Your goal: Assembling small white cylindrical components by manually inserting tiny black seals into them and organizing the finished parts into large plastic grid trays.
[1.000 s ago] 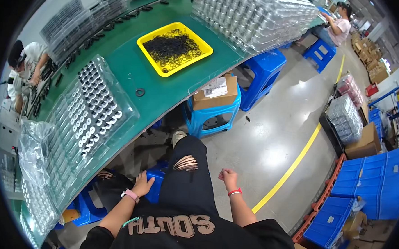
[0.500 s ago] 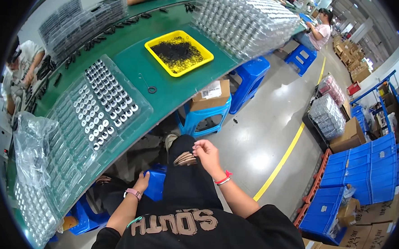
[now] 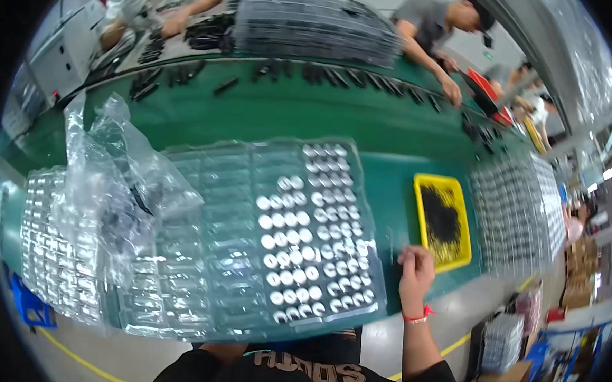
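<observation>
My right hand (image 3: 416, 266), with a red band on the wrist, rests on the green table (image 3: 268, 113) between a clear plastic blister tray (image 3: 208, 206) and a yellow tray (image 3: 424, 180). Its fingers are curled toward the table top; whether they pinch anything is unclear. The blister tray's right half holds rows of round silver parts (image 3: 309, 260); its left pockets look empty. The yellow tray holds a heap of small black parts (image 3: 441, 219). My left hand is hidden below the table edge.
A crumpled clear plastic bag (image 3: 113, 181) lies over a stack of filled trays (image 3: 47, 246) on the left. More tray stacks stand at the right (image 3: 519, 209) and far side (image 3: 308, 25). Other people (image 3: 439, 25) work across the table among black parts (image 3: 187, 74).
The view has swung up from the floor and my lap to the table top. My right hand rose from my lap to the table beside the yellow tray. My left hand dropped out of sight.
</observation>
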The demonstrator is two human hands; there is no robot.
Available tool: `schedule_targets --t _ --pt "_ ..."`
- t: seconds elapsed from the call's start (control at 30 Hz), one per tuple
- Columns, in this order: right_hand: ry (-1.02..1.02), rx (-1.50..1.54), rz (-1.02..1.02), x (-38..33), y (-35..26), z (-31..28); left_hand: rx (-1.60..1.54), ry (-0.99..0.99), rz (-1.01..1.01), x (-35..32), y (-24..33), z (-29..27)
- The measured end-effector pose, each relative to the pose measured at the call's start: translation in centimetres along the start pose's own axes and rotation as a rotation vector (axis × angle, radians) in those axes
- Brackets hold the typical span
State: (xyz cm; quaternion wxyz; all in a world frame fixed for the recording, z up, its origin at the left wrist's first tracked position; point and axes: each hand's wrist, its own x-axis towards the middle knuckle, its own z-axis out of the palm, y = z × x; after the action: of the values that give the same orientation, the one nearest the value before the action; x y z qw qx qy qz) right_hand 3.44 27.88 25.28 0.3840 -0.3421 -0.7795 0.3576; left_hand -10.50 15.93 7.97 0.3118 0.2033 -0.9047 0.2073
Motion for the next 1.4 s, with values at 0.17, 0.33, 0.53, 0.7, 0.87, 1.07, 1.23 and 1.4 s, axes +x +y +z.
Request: schedule_targets --t 0.17,0.33,0.53,0.7,0.87,1.07,1.23,1.4 --pt "-0.039 0.154 0.177 0.1 1.2 -0.5 0.384 0.433 -0.109 8.7 -3.3 -0.9" --pt "-0.126 0.123 0.108 0.8 1.7 0.6 1.157 0.978 0.14 9.9 -8.8 4.5" --pt "-0.176 0.245 -0.003 0.4 2.4 0.2 2.57 1.791 0.795 -4.6 -18.1 7.4" --pt "-0.172 0.283 -0.12 0.3 2.9 0.2 2.604 2.459 -1.652 -1.9 -21.3 1.5" --pt "-0.132 0.318 -0.146 -0.2 2.6 -0.5 2.199 2.204 -2.37 3.2 -24.7 -7.1" --pt "-0.194 0.414 -0.102 -0.5 2.4 -0.8 2.636 1.745 -2.243 5.7 -26.0 -11.4" --pt "-0.219 0.4 -0.112 -0.3 1.8 -0.6 3.078 1.53 -2.099 9.9 -26.3 -11.1" --pt "-0.249 0.398 -0.085 -0.5 0.6 -0.1 3.686 1.237 -1.715 13.5 -27.2 -7.6"
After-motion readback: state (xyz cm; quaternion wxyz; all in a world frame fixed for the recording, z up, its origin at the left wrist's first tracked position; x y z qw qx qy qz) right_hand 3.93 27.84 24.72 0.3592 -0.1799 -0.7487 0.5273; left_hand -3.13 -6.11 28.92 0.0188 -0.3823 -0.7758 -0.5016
